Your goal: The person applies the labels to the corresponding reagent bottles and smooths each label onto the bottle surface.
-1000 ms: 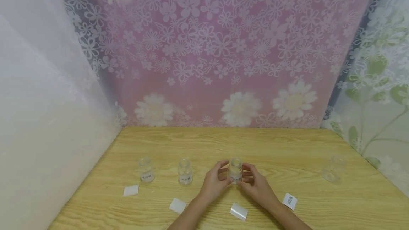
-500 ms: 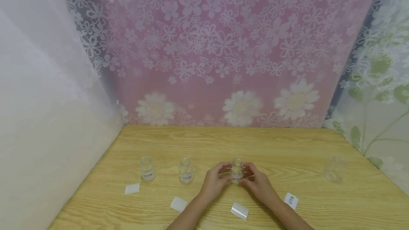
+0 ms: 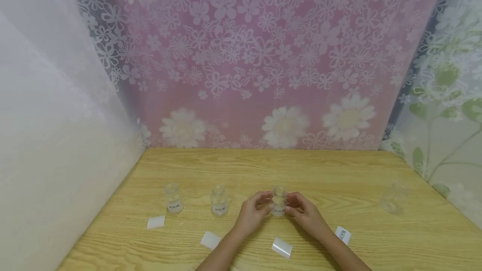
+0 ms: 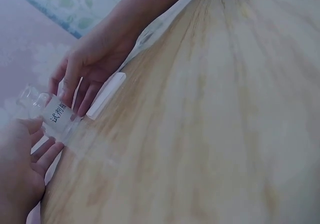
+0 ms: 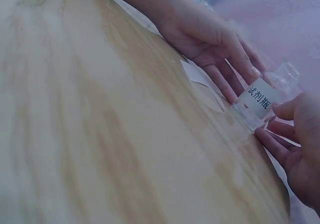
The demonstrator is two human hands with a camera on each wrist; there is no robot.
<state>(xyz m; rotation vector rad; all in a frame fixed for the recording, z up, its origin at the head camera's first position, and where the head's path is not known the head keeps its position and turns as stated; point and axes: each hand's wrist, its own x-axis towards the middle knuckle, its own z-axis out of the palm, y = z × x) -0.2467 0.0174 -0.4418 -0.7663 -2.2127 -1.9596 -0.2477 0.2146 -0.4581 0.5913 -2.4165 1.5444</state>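
Observation:
A clear glass reagent bottle stands upright on the table, with a white label bearing black characters on its front. My left hand grips it from the left side, the thumb at the label's edge and the fingers curled behind the glass. From the right, my right hand holds the same bottle, its thumb at the other edge of the label. Both wrist views show the label lying on the glass between the two thumbs. Parts of the fingers are hidden behind the bottle.
Two labelled glass bottles, one far left and one nearer, stand to the left. A clear glass bottle without a visible label stands at the right. White slips and a printed label lie along the front of the wooden table.
Both hands stay around the bottle. The thumbs have shifted outward slightly, and the label's print shows more fully at the front now.

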